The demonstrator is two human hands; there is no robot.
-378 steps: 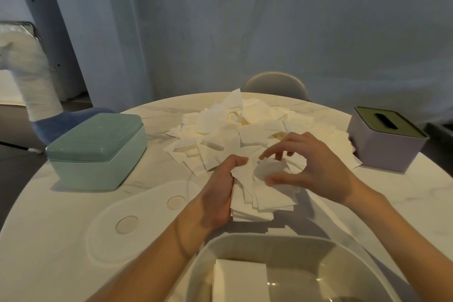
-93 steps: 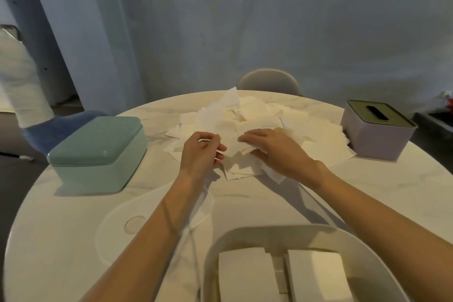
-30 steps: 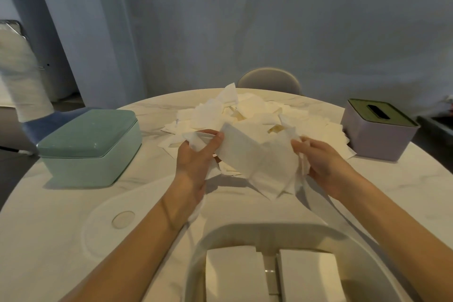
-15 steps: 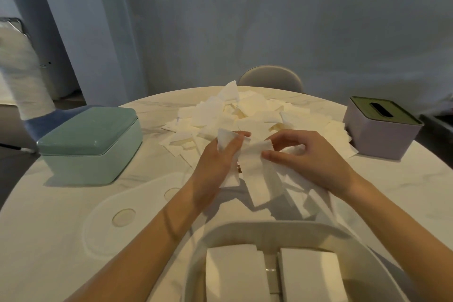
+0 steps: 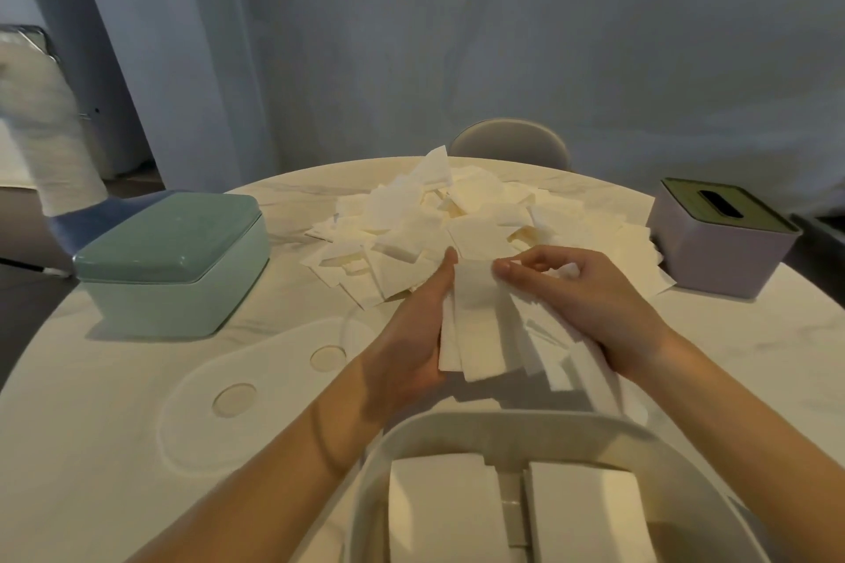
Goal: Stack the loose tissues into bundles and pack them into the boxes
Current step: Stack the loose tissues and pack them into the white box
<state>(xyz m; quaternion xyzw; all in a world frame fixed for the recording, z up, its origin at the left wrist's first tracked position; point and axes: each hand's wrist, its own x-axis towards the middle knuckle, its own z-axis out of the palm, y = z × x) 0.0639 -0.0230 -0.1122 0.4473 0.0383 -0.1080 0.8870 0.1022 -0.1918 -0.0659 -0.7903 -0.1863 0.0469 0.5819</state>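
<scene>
White tissues sit fanned between your hands — the bundle is held just above the table, its long axis running near-to-far, the sheets splayed out towards the right rather than squared up. Your left hand lies along the bundle's left edge, fingers straight and pressed flat against it, thumb tucked under where you cannot see it. Your right hand curls over the right side and pinches the top sheet at its far end between thumb and forefinger.

The open box lies directly nearer to you than the bundle, just below your wrists, with two packed stacks already side by side inside. So the bundle has to travel straight towards you, and its long axis already lines up with those stacks. Both hands are about equally close to it; the left looks better placed to square the edge.

Beyond your hands the loose pile spreads across the far middle of the table. Green box stands closed at the left, purple box with its slotted lid at the right.

Hard to judge — how thick the bundle is, since your palms hide its underside, and whether any room remains in the open box, whose near end is cut off by the frame.
</scene>
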